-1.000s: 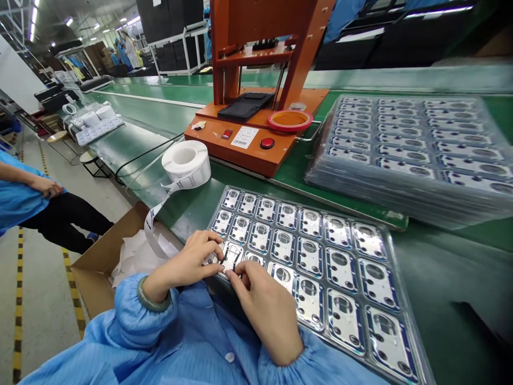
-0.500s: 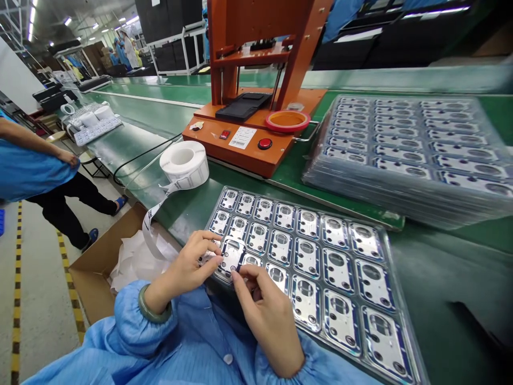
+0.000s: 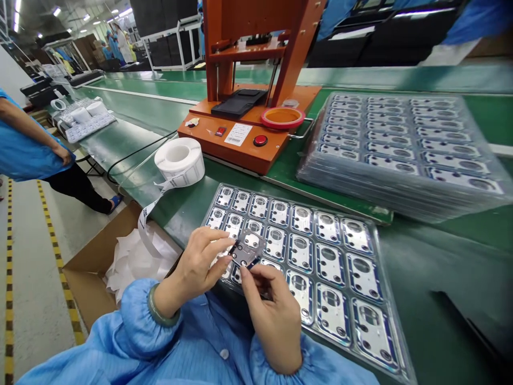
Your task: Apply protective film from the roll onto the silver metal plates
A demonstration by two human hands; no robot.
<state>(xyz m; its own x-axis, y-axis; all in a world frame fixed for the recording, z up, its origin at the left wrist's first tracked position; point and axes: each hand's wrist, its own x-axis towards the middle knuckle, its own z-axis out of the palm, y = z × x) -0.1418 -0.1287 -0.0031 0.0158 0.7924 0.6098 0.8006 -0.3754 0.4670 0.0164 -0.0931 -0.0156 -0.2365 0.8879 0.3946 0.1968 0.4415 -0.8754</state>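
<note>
The person wears a light blue smock (image 3: 192, 342) of thin, faintly striped cloth, with a small white button (image 3: 224, 353) on its front. The full left sleeve (image 3: 136, 321) and right sleeve (image 3: 320, 369) gather into puffy elastic cuffs. A pale green bangle (image 3: 158, 315) circles the wrist above the left hand (image 3: 196, 264), while the right hand (image 3: 272, 321) wears nothing.
</note>
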